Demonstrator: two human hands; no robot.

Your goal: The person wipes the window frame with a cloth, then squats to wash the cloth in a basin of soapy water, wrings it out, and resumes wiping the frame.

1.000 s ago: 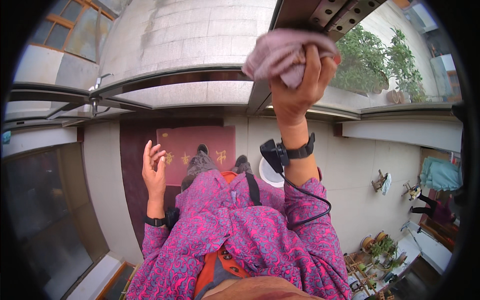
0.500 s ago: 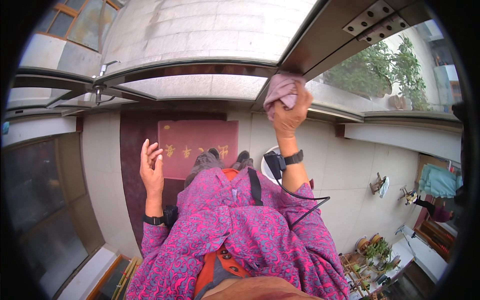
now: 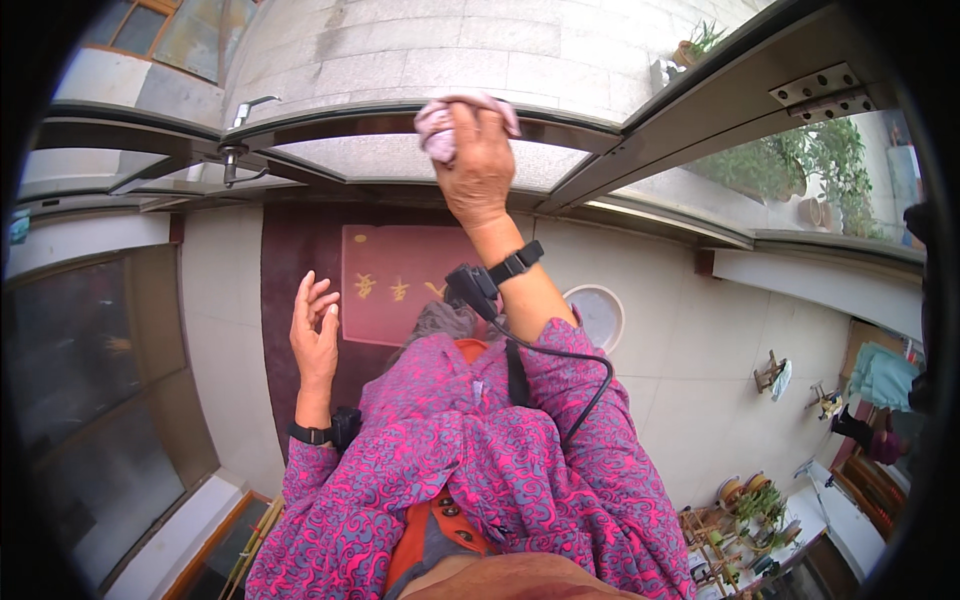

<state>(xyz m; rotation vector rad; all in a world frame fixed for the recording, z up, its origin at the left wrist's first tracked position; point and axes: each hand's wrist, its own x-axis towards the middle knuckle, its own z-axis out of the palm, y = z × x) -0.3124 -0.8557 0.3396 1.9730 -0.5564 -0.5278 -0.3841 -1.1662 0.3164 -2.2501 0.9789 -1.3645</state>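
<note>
A crumpled pink cloth (image 3: 437,133) is gripped in my right hand (image 3: 478,170), which presses it to the dark door rail (image 3: 370,122) below the upper glass. My fingers wrap over the cloth and hide part of it. Off to the left, my left hand (image 3: 314,335) hangs in the air above the dark mat, its fingers spread and nothing in them. A metal door handle (image 3: 233,155) sticks out of the frame, left of the cloth. Each wrist wears a black strap with a small device.
Beneath me lies a red mat (image 3: 385,300) on the tiled floor. A round white basin (image 3: 597,318) stands right of my right forearm. Hinges (image 3: 820,92) join the door frame at upper right. Potted plants (image 3: 755,510) and a small stool (image 3: 770,373) are at the right.
My right hand has carried the cloth leftward from the frame's corner along the rail. More of the basin shows. The left hand stays raised, and the view has shifted slightly.
</note>
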